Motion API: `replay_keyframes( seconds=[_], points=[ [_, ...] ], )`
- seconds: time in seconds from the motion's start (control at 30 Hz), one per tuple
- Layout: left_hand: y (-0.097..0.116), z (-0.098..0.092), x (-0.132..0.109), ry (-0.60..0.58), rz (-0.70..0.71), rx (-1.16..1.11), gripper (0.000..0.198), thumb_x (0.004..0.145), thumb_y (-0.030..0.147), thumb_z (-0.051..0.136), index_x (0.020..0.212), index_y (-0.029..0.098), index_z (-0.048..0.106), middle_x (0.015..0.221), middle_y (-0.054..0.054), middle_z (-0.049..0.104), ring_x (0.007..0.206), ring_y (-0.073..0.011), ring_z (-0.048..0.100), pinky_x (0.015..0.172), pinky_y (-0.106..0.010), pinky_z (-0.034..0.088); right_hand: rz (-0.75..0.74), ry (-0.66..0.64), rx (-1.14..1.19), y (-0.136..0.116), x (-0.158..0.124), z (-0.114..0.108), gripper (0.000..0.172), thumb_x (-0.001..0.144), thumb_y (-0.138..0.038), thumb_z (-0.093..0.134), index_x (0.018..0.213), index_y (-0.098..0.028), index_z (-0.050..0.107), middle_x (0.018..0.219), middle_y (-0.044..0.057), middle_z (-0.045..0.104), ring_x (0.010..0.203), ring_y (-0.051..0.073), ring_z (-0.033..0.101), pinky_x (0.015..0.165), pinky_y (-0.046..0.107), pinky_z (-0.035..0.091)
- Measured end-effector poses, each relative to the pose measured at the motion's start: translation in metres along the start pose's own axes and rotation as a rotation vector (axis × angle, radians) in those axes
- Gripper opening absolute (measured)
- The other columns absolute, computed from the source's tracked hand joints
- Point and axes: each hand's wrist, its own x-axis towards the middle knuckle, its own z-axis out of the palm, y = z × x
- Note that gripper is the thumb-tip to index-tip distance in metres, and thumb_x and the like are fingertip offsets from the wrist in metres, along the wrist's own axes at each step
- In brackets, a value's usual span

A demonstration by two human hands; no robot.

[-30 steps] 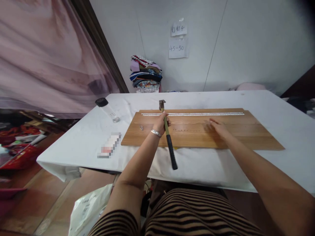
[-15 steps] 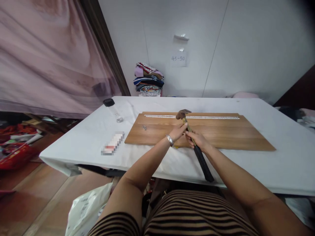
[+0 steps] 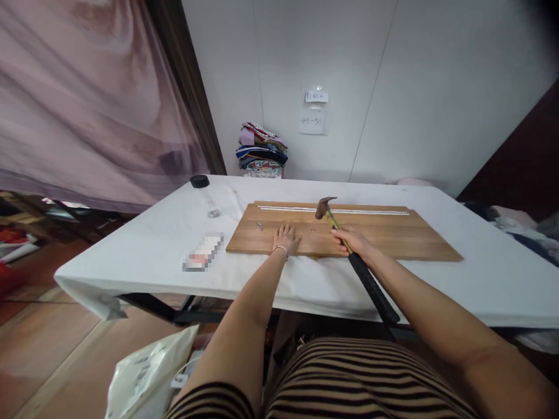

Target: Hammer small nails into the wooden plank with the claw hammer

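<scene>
My right hand grips a claw hammer around its yellowish shaft, just above the black handle grip. The rusty head is up and away from me, above the wooden board. My left hand lies flat with fingers spread on the brown wooden board. Left of that hand, a few small metal pieces rest on the board, too small to name for sure. Two white strips run along the board's far side. Something small and yellow shows at the near edge, mostly hidden.
The board lies on a table with a white cloth. At the left stand a clear bottle with a black cap and a blurred-out flat object. Folded clothes are piled behind the table, by the wall. A white plastic bag sits below.
My left hand has left the hammer, moved left and come down flat on the board. My right hand still holds the hammer. The view has tilted up slightly.
</scene>
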Motion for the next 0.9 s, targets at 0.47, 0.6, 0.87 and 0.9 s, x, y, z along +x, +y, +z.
replay_keyframes(
  seconds=[0.47,0.6,0.87,0.9],
  points=[
    [-0.003,-0.018,0.011,-0.074,0.041,0.125,0.059,0.103,0.057,0.05,0.149,0.023,0.063,0.162,-0.016,0.056,0.152,-0.0356,0.046,0.124,-0.052,0.035,0.06,-0.045,0.143,-0.008,0.017,-0.002,0.021,0.098,-0.039,0.064,0.087,-0.022,0.057,0.063,-0.005,0.053,0.044,0.008,0.041,0.038,0.018,0.034],
    [-0.014,-0.01,0.015,0.013,0.09,0.098,0.061,0.107,0.056,0.042,0.155,0.023,0.057,0.171,-0.014,0.047,0.16,-0.0304,0.035,0.131,-0.049,0.025,0.048,-0.15,0.14,-0.014,0.021,-0.008,0.023,0.096,-0.045,0.066,0.089,-0.024,0.058,0.061,-0.007,0.048,0.041,0.008,0.035,0.036,0.018,0.028],
    [-0.017,0.0,0.013,-0.03,0.045,0.081,0.067,0.108,0.056,0.038,0.165,0.021,0.045,0.18,-0.012,0.031,0.168,-0.0288,0.02,0.135,-0.055,0.014,0.138,-0.088,0.041,0.026,0.042,0.004,0.023,0.089,-0.042,0.073,0.092,-0.024,0.059,0.054,-0.008,0.051,0.038,0.009,0.041,0.033,0.018,0.031],
    [-0.017,-0.001,0.012,-0.031,0.041,0.082,0.068,0.108,0.056,0.038,0.165,0.021,0.045,0.18,-0.013,0.031,0.168,-0.0289,0.02,0.135,-0.055,0.014,0.143,-0.085,0.041,0.031,0.045,0.005,0.023,0.088,-0.042,0.073,0.091,-0.024,0.059,0.054,-0.007,0.052,0.038,0.009,0.042,0.033,0.018,0.032]
  ],
)
